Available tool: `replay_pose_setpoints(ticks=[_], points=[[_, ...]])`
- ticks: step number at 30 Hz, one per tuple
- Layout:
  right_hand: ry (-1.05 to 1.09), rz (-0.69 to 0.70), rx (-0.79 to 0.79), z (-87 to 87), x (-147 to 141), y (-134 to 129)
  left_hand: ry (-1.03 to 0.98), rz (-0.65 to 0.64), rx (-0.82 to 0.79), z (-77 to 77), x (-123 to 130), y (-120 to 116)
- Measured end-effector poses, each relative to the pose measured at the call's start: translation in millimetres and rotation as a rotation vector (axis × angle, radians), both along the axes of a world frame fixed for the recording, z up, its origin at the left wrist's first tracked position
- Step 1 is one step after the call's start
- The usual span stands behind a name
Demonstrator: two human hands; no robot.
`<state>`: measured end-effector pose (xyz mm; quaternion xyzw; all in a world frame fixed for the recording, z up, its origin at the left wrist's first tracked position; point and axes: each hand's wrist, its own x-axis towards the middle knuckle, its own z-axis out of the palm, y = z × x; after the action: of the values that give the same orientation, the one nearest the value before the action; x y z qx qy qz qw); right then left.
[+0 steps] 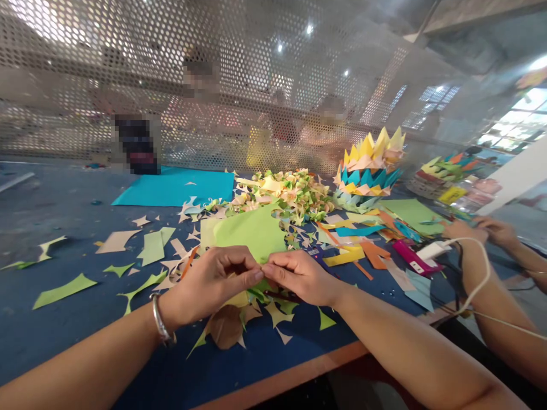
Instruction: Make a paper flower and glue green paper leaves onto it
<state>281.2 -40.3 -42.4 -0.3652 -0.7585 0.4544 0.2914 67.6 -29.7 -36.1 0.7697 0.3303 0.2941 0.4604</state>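
My left hand point(224, 279), with a silver bangle on its wrist, is closed in a pinch. Its fingertips meet those of my right hand point(301, 276), which is pinching too. Whatever lies between the fingertips is too small and covered to make out. Right behind both hands is a light green paper sheet point(252, 230) with a scalloped, cut-out right edge. Under my right hand a dark red, slim object point(282, 296) partly shows. A brown round piece point(226, 327) and pointed paper offcuts point(280, 313) lie just below the hands.
A heap of paper scraps point(290, 193) stands behind the green sheet. A blue sheet point(175, 188) lies back left, a tiered folded-paper piece point(370, 171) back right. At right are a pink-and-white power strip point(416, 256), its cable and another person's hands point(482, 230). Perforated metal screening point(239, 85) rises behind.
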Motion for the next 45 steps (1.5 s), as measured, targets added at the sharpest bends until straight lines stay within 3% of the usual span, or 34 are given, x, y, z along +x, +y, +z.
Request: replay_pose_setpoints(ticks=[8,15,21,25,32,38,45], points=[[0.127,-0.01,-0.067,-5.3,0.6,-0.9,-0.034,0.06,0.031,1.0,0.3,-1.0],[0.13,-0.089,-0.037,-5.4,1.5,-0.3,0.018,-0.022,0.001,2.3,-1.4,-2.6],[0.146,-0.105,-0.044,-2.6,0.1,-2.7,0.072,0.022,-0.045,-2.0,1.5,-0.8],[0.108,-0.101,0.005,-2.0,-1.1,-5.9,0.139,0.075,-0.076,-3.1,2.5,2.0],[0.085,-0.132,0.078,-5.4,-3.1,-4.1,0.089,0.153,-0.202,-5.5,5.6,-1.3],[0.047,-0.105,0.184,-3.6,-2.6,-5.1,0.022,0.092,-0.319,-4.9,6.1,-2.6],[0.013,-0.109,0.297,2.0,4.7,-6.6,-0.002,0.08,-0.28,-3.8,3.3,2.2]])
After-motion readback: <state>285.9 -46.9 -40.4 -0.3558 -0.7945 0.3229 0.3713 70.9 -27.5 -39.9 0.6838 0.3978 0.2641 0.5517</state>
